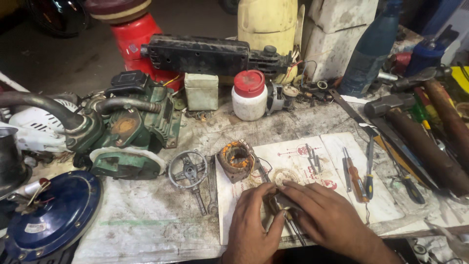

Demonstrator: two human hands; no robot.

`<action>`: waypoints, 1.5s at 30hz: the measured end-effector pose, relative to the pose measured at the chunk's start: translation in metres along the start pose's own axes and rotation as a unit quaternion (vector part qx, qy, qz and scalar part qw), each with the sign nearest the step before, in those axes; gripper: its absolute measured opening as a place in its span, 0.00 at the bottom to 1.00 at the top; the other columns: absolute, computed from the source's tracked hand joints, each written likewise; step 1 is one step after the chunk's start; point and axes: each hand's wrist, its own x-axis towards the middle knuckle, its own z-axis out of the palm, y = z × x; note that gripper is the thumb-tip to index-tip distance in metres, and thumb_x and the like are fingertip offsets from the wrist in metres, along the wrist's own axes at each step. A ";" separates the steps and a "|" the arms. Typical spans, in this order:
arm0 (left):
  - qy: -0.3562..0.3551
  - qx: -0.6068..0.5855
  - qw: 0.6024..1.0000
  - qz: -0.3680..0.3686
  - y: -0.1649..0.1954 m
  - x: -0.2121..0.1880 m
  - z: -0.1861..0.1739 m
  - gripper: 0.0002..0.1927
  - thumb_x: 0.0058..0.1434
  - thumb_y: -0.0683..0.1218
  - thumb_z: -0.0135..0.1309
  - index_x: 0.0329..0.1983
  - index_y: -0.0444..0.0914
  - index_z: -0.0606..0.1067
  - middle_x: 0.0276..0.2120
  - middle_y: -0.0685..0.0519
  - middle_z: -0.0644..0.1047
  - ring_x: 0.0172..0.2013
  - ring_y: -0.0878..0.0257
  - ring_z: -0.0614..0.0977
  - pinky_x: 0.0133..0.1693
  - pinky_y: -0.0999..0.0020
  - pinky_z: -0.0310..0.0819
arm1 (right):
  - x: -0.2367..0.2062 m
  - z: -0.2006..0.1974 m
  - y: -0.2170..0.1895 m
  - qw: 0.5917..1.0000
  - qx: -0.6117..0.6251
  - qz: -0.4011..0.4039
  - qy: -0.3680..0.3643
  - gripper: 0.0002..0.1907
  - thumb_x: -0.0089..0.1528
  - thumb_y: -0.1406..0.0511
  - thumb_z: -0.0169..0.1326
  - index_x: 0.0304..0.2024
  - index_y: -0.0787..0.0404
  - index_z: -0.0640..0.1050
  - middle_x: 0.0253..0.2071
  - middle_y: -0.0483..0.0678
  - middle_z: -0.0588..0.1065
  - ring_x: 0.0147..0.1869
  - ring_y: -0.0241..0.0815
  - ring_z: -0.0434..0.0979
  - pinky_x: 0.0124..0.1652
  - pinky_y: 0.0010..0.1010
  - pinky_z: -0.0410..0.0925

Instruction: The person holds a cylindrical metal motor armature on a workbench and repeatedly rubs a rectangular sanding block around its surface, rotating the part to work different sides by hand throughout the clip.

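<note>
Standing shut (red lid), white jar (249, 100)

dim, warm light from above, dark murky corners, wide-angle bending at edges, soft focus throughout.

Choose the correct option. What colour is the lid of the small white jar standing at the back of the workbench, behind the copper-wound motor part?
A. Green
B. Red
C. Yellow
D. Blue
B. The white jar carries a red screw lid, and it stands beyond the copper-wound stator on the bench.
</note>
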 end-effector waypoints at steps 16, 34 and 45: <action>-0.033 -0.003 0.999 -0.001 0.000 0.000 -0.003 0.30 0.59 0.42 0.62 0.63 0.31 0.67 0.51 0.38 0.78 0.54 0.45 0.81 0.57 0.52 0.73 | -0.010 0.007 0.003 0.999 -0.021 -0.005 0.045 0.24 0.54 0.72 0.60 0.53 0.66 0.73 0.45 0.54 0.80 0.41 0.51 0.81 0.40 0.39 0.74; -0.024 -0.010 1.000 0.001 0.002 0.000 -0.004 0.29 0.57 0.41 0.62 0.62 0.32 0.68 0.51 0.39 0.79 0.53 0.45 0.82 0.55 0.53 0.75 | -0.006 0.001 0.001 0.998 -0.045 -0.045 0.022 0.26 0.50 0.69 0.62 0.53 0.60 0.78 0.50 0.55 0.79 0.44 0.51 0.81 0.43 0.39 0.75; -0.039 -0.008 0.999 -0.019 0.001 0.001 -0.004 0.29 0.58 0.41 0.61 0.63 0.32 0.68 0.51 0.38 0.78 0.54 0.45 0.81 0.56 0.53 0.74 | -0.007 0.004 0.004 0.998 -0.039 -0.040 0.014 0.25 0.51 0.68 0.62 0.53 0.59 0.79 0.49 0.55 0.80 0.44 0.50 0.82 0.42 0.38 0.75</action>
